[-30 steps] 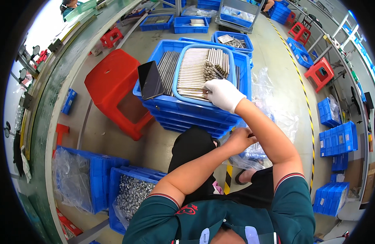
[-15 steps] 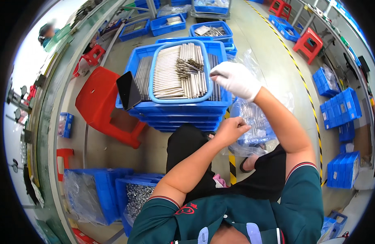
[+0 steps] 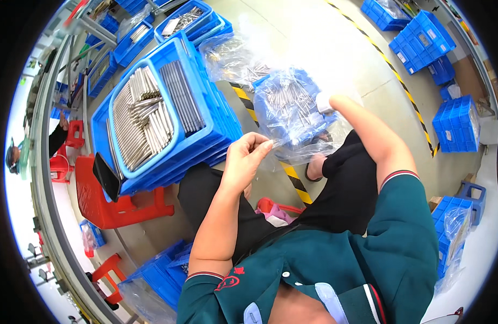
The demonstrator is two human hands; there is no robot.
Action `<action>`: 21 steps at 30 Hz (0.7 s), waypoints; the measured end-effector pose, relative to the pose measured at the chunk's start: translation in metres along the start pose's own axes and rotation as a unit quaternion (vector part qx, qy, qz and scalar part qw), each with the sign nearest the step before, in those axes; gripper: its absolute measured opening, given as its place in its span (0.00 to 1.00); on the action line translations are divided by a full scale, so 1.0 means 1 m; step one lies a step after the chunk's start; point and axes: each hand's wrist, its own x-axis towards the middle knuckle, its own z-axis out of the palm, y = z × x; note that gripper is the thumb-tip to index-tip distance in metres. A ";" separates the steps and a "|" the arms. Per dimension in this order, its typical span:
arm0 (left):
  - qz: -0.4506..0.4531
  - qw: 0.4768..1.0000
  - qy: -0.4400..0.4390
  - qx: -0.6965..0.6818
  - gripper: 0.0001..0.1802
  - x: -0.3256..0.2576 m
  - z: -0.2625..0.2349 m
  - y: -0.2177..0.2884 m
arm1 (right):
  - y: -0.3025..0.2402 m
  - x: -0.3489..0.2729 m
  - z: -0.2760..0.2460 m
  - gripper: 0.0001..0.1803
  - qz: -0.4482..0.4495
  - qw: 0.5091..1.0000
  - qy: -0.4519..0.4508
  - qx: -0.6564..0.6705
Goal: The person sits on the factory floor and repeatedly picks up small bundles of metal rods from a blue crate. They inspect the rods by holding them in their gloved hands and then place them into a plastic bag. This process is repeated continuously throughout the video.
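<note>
My bare left hand is closed, thumb and forefinger pinched at the near left edge of a clear plastic bag. The bag lines a blue bin on the floor, with many thin silvery metal rods lying loose in it. My right hand, in a white glove, reaches down at the bin's right side. Its fingers are lost among plastic and glare, so what they hold does not show. Left of my hands, a light-blue basket of stacked metal rods rests on stacked blue crates.
Dark rods lie in the top crate beside the basket. A black phone leans at its near corner, by a red chair. Blue crates stand to the right, beyond a yellow-black floor line.
The view has swung right and down toward the floor bin. My gloved right hand has gone from beside the basket down to the bin; my left hand now pinches the bag's edge.
</note>
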 end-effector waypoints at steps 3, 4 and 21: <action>-0.046 0.999 -0.001 -0.001 0.09 0.002 0.005 0.008 | -0.003 0.031 0.045 0.15 0.018 0.996 0.006 -0.089; -0.051 0.999 0.003 0.004 0.09 0.002 0.005 0.008 | -0.011 0.034 0.054 0.19 0.091 0.993 0.078 0.006; -0.139 0.990 -0.029 0.013 0.07 0.031 0.003 0.011 | -0.003 0.162 0.052 0.13 0.202 0.911 0.223 0.282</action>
